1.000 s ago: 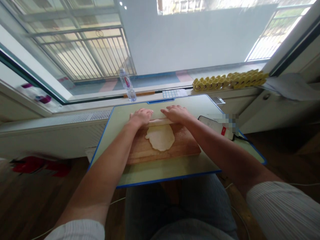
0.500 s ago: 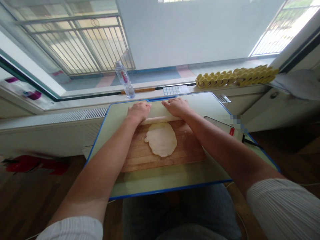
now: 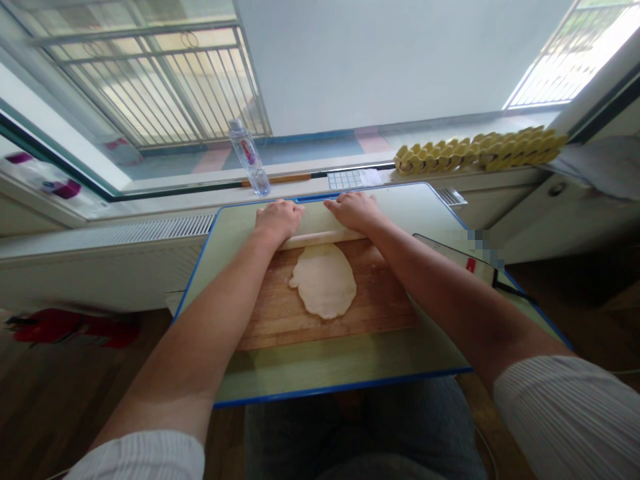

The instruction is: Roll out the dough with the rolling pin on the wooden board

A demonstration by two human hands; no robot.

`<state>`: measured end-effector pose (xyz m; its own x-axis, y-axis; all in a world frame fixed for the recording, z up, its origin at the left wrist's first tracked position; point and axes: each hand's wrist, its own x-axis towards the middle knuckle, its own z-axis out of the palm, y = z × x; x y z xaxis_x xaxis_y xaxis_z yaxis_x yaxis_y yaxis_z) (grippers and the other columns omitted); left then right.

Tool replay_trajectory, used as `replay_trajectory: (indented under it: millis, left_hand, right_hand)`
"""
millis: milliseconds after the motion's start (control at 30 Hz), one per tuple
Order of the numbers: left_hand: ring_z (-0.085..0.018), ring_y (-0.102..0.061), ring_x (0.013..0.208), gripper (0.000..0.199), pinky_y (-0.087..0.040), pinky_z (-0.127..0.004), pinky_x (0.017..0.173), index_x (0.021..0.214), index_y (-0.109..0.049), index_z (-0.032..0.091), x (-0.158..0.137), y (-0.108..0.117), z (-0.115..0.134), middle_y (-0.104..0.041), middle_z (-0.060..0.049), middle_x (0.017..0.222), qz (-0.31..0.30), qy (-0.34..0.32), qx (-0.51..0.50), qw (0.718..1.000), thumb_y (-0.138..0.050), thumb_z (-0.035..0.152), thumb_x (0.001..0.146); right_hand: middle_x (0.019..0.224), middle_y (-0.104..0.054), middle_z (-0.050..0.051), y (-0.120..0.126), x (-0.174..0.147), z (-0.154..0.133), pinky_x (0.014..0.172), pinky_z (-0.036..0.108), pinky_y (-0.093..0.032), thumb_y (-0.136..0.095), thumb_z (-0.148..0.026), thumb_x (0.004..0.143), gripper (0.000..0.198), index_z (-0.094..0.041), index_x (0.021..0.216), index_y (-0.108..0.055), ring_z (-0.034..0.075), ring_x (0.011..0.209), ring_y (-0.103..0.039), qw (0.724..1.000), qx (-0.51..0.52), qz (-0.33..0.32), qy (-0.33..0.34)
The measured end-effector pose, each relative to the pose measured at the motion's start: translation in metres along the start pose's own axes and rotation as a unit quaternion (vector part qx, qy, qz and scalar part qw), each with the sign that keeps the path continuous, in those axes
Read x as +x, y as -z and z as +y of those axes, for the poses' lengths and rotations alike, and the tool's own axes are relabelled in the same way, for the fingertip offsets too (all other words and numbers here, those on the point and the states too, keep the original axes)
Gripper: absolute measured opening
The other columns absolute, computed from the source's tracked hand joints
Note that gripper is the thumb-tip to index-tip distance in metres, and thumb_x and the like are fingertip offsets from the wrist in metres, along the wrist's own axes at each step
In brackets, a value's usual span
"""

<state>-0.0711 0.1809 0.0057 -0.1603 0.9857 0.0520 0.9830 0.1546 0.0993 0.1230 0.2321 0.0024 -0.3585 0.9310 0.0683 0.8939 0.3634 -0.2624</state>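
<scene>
A pale, flat sheet of dough (image 3: pixel 326 283) with an uneven edge and a small lobe on its left lies on a wooden board (image 3: pixel 385 313). Across its far edge runs a light rolling pin (image 3: pixel 325 237). My left hand (image 3: pixel 280 219) is over the pin's left end, fingers curled forward and down. Over the other end is my right hand (image 3: pixel 355 210), its thumb pointing inward. Both hands are closed over the pin, whose ends they hide. Bare dough shows on the near side of the pin.
The board lies on a small blue-edged table (image 3: pixel 300 363). A tablet-like device (image 3: pixel 453 257) rests by my right forearm. On the windowsill stand a plastic bottle (image 3: pixel 250 159) and yellow wavy trays (image 3: pixel 480 152). A radiator (image 3: pixel 100 257) is on the left, a red object (image 3: pixel 65 327) on the floor.
My hands and the rolling pin stay almost in place at the dough's far edge. The view has shifted slightly, and the dough and board appear a little lower.
</scene>
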Motion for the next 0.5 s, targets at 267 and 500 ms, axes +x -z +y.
replay_trajectory:
  millis: [267,500]
  left_hand:
    - [-0.035,-0.062,0.13,0.054,-0.048,-0.052,0.11,0.127,-0.075,0.024,-0.0041,0.0009,0.0005,-0.069,-0.014,0.14,0.003,-0.005,0.006,1.0,-0.033,0.049,0.105]
    - [-0.036,-0.062,0.131,0.055,-0.048,-0.053,0.11,0.126,-0.075,0.022,-0.0061,-0.0001,-0.0007,-0.069,-0.015,0.14,0.003,-0.01,0.008,1.0,-0.031,0.049,0.105]
  right_hand:
    - [0.137,-0.07,0.022,0.001,-0.0039,-0.0012,0.112,0.06,-0.037,-0.034,-0.06,0.106,0.064,-0.016,0.121,-0.077,0.039,0.13,-0.059,1.0,-0.009,0.002,0.0]
    - [0.138,-0.069,0.022,0.002,-0.0086,-0.0019,0.112,0.06,-0.037,-0.032,-0.06,0.106,0.065,-0.015,0.122,-0.076,0.039,0.13,-0.058,1.0,-0.009,0.003,0.0]
